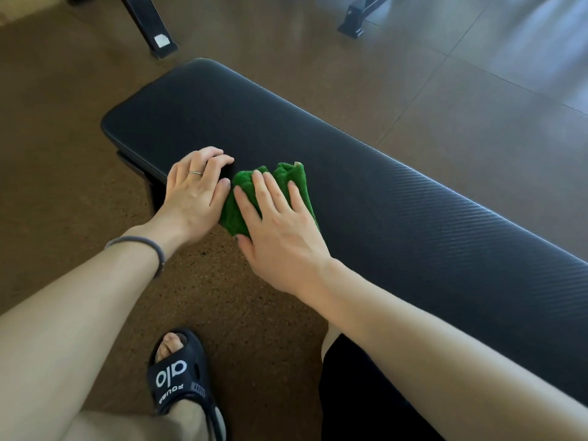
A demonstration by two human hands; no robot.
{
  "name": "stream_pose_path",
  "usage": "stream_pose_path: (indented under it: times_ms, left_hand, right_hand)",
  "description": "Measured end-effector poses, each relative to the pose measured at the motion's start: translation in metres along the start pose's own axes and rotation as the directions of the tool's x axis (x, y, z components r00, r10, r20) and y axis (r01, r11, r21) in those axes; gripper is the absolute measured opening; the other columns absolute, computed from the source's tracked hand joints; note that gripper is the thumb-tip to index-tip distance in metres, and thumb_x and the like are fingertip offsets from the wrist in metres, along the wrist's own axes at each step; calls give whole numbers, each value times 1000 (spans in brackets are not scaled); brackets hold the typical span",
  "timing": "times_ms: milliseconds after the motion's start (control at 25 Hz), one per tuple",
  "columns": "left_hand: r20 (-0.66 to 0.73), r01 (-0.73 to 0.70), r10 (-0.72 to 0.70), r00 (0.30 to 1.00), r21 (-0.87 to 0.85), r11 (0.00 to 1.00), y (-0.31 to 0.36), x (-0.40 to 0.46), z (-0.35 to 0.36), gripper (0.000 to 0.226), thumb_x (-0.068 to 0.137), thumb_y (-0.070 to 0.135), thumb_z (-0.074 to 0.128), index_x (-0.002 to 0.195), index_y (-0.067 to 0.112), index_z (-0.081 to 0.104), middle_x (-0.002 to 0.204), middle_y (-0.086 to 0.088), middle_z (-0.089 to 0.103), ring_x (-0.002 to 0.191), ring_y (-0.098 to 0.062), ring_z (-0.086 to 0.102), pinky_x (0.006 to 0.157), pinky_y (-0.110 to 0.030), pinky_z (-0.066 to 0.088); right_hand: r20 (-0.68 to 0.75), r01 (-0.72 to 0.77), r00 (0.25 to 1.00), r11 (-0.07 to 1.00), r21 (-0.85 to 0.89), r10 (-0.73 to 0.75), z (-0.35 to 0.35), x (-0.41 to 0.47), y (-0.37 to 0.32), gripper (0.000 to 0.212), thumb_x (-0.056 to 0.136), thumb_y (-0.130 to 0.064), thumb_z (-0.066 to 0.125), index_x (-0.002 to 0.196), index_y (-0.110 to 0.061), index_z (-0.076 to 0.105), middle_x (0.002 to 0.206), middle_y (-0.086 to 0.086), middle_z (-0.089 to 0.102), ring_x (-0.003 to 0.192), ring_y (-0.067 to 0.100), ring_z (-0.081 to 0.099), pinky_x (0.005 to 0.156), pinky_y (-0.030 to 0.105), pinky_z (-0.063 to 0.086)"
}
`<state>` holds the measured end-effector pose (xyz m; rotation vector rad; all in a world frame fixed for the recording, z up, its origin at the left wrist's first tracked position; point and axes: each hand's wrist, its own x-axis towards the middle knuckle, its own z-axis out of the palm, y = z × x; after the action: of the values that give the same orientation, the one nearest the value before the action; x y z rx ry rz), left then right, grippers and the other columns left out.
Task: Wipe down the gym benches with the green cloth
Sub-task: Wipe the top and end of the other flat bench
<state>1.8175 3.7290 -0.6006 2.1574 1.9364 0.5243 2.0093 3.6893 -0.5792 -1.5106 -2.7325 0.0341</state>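
A long black padded gym bench [366, 173] runs from the upper left to the right edge. A crumpled green cloth [291, 176] lies on its near edge, toward the left end. My right hand [280, 227] lies flat on the cloth, fingers spread, pressing it onto the pad. My left hand [194, 192] rests just left of the cloth on the bench's near edge, fingers curled on the pad, wearing a ring. Part of the cloth is hidden under my right hand.
Brown speckled floor [63, 154] lies on the near side, dark tiled floor [445, 74] beyond the bench. Black frame legs of other equipment [152, 30] [353, 20] stand at the top. My foot in a black sandal [181, 377] is at the bottom, beside the bench.
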Motion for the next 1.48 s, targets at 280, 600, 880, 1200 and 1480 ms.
stream_pose_path:
  times_ms: [280,600,880,1200,1480]
  left_hand:
    - [-43,59,-58,997,29,998,6,3,5,39,104,31,31,139,20,44,151,-1,34,143,-25,26,121,-43,14]
    - [-51,71,-70,996,19,997,6,2,4,41,103,34,29,140,21,43,152,-1,33,144,-25,27,122,-43,15]
    - [-77,75,-71,994,51,996,10,1,9,42,103,34,26,139,19,44,149,-1,35,142,-24,28,120,-41,16]
    - [-76,56,-53,996,35,998,6,1,7,43,103,36,28,138,18,46,148,-1,37,140,-22,30,119,-40,17]
    - [-36,61,-60,998,15,998,6,0,4,44,104,39,26,139,23,45,148,6,34,143,-18,26,118,-31,8]
  right_hand:
    - [-4,47,999,999,19,-47,-1,-61,45,65,106,-46,36,163,-16,24,170,17,20,158,34,15,127,56,18]
    - [-65,-277,958,960,40,279,1,-1,148,62,103,-54,27,159,-29,36,168,12,28,156,31,24,127,48,18]
    - [66,-483,874,876,6,482,-5,52,133,68,107,-52,17,165,-17,12,169,22,13,157,36,10,127,54,9]
    - [0,-103,995,995,20,103,-9,-30,97,64,106,-47,20,163,-18,25,169,16,18,158,34,14,127,56,19]
    - [68,-287,957,955,68,283,-11,141,108,64,107,-46,17,164,-16,17,168,19,18,156,36,16,125,54,17]
